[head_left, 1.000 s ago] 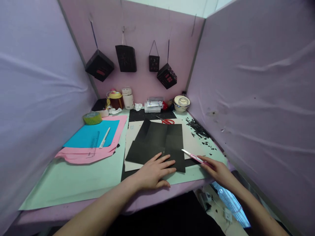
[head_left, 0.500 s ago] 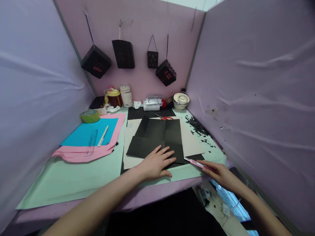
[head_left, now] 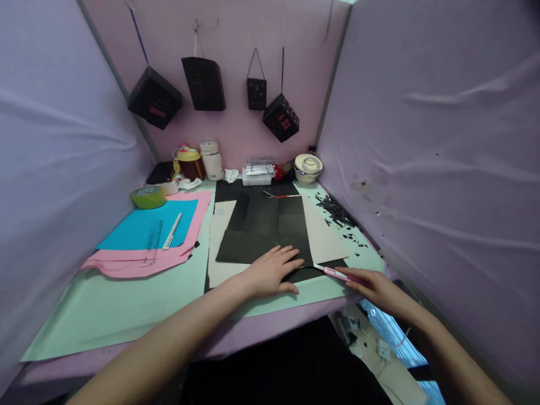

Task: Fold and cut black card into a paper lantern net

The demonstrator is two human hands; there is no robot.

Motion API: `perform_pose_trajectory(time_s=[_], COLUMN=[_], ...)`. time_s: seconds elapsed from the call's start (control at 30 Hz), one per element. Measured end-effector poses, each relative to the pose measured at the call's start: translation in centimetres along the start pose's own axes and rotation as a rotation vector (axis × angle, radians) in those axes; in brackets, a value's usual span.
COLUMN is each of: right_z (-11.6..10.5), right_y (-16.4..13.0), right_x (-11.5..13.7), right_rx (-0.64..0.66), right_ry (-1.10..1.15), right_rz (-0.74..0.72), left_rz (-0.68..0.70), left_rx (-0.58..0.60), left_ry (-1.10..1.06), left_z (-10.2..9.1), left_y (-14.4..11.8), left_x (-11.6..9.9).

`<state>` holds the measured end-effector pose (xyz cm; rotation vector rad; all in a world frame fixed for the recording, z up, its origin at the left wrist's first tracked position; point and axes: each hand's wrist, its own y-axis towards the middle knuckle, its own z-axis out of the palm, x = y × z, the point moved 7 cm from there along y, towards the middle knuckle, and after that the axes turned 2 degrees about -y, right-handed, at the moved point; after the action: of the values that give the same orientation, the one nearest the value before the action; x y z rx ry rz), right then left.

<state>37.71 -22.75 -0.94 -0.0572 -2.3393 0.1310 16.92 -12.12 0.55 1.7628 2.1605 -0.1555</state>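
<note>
My left hand point(head_left: 274, 273) lies flat with spread fingers on the near part of a creased black paper sheet point(head_left: 261, 225). A pink craft knife point(head_left: 337, 274) is gripped in my right hand point(head_left: 375, 289). Its blade touches or lies just under the sheet's near right corner; I cannot tell which. Beneath the sheet are a pale grey board point(head_left: 324, 239) and a black mat point(head_left: 304, 274). At the sheet's far edge, the scissors point(head_left: 270, 194) are mostly hidden.
Black paper scraps point(head_left: 335, 211) litter the right side. Blue paper point(head_left: 126, 228) on pink paper point(head_left: 118, 267) carries a ruler point(head_left: 152, 242) and a white pen point(head_left: 172, 230). Behind stand green tape point(head_left: 148, 197), a white bottle point(head_left: 211, 162), a pen box point(head_left: 258, 175) and a bowl point(head_left: 307, 169). Black boxes point(head_left: 155, 97) hang above.
The black sheet has slid slightly away from me, covering more of the scissors' red handles. My right hand has kept the knife at the sheet's near right corner. The view has tilted down slightly.
</note>
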Motion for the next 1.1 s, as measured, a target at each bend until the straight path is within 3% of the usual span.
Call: perform_pose_trajectory(time_s=[0.2,0.37,0.67,0.87,1.1], right_z=[-0.4,-0.6,-2.7,-1.6,-1.3], right_y=[0.7,0.9,-0.9,0.5,0.5], right_x=[0.5,0.6,-2.2,-1.0,-1.7], right_rx=[0.016,0.015,-0.126,-0.154,-0.229], right_ry=[-0.024,-0.03,-0.065,-0.051,-0.05], right_rz=[-0.005,-0.016,0.033,0.005,-0.006], left_rz=[-0.021,0.052,0.026,-0.001,-0.058], left_rx=[-0.021,0.011,-0.026,-0.019,-0.074], left_ry=[0.022,-0.018,-0.015,0.044,0.119], left_z=[-0.1,0.6,0.7,0.8,1.3], left_y=[0.8,1.0,1.2,1.8,1.7], left_x=[0.0,-0.4,-0.8,-1.4,-2.6])
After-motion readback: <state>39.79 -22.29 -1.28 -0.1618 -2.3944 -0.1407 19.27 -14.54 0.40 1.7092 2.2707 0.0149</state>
